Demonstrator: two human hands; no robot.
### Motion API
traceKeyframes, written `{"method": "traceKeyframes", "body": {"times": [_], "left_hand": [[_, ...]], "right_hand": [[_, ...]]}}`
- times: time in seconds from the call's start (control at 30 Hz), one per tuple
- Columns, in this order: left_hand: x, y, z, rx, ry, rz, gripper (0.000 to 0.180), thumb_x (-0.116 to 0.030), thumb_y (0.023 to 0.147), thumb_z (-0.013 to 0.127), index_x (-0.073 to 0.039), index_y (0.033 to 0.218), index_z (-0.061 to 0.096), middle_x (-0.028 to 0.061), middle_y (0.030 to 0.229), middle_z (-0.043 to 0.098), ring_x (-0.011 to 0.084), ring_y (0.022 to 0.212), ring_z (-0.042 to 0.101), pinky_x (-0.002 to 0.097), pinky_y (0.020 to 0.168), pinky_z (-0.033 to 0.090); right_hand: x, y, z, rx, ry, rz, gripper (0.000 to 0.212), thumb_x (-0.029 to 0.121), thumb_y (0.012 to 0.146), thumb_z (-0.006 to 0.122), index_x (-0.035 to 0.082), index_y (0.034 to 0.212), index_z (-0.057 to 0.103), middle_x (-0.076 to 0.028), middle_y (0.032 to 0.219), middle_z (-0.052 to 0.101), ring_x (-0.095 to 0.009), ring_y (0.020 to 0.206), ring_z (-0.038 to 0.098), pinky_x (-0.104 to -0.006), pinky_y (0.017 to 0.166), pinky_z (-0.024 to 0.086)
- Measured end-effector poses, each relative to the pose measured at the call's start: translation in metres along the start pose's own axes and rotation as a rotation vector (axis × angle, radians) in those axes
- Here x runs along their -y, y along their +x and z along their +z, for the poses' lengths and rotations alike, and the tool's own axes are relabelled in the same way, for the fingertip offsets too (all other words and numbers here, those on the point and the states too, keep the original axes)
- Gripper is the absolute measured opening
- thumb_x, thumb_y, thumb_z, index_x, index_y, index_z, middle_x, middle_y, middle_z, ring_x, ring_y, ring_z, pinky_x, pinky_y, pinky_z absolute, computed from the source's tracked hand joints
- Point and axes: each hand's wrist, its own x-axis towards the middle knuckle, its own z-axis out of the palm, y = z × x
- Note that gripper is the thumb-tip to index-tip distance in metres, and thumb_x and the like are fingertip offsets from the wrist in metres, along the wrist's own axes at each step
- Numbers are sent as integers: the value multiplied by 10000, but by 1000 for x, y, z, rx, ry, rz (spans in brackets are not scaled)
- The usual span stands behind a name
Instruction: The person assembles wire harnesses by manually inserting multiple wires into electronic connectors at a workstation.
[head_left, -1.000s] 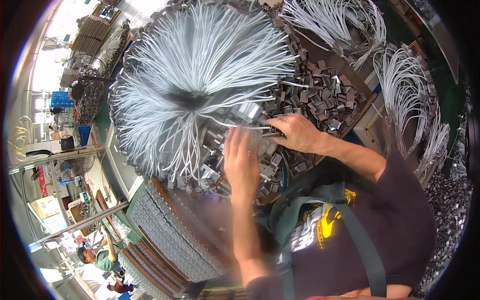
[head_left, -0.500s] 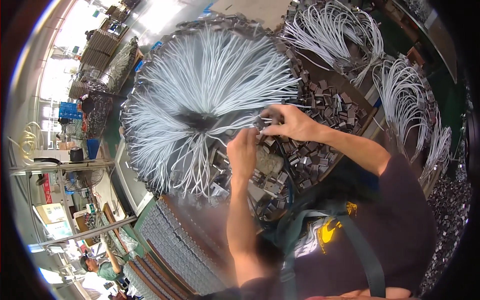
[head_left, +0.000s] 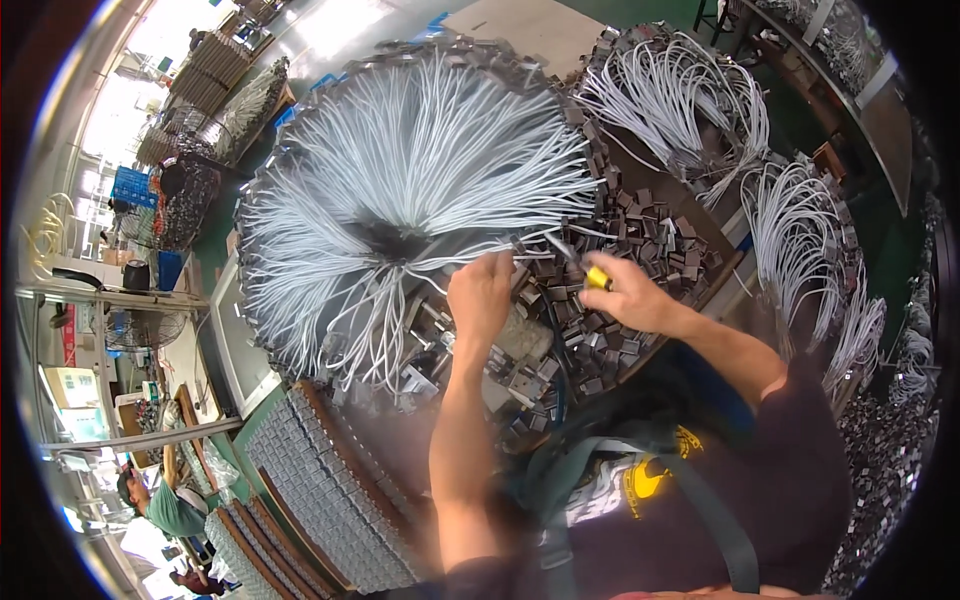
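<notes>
My left hand is closed, its fingers pinched on the end of a white cable, where a small dark metal block shows at the fingertips. My right hand grips a yellow-handled tool with a slim grey metal shaft angled toward the left fingertips; whether it is a screwdriver or a blade I cannot make out. Just left of my hands spreads a big round bundle of white cables, fanned out from a dark middle, with metal blocks around its rim.
Loose brown-grey metal blocks lie heaped beneath and beyond my hands. Two more cable bundles stand at the far right. Stacked grey parts sit at lower left, a co-worker in a green shirt beyond them.
My right hand has moved right and toward me, away from the left fingertips, and the yellow-handled tool now shows in it. My left hand has stayed nearly in place.
</notes>
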Motion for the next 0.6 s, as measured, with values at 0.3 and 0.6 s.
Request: {"method": "traceKeyframes", "body": {"times": [0.3, 0.6], "left_hand": [[11, 2, 13, -53, 24, 26, 421, -381, 966, 614, -2, 845, 750, 175, 632, 624, 301, 567, 597, 404, 608, 451], [14, -2, 9, -69, -8, 36, 407, -359, 976, 606, 2, 849, 744, 182, 643, 629, 302, 570, 602, 397, 602, 454]], "right_hand": [[7, 24, 20, -296, -685, -537, 674, 94, 882, 646, 23, 1520, 442, -187, 988, 588, -362, 845, 611, -435, 747, 517], [83, 10, 19, -608, -529, -1046, 644, 32, 848, 645, 56, 1479, 521, -207, 970, 623, -368, 855, 648, -438, 722, 543]]}}
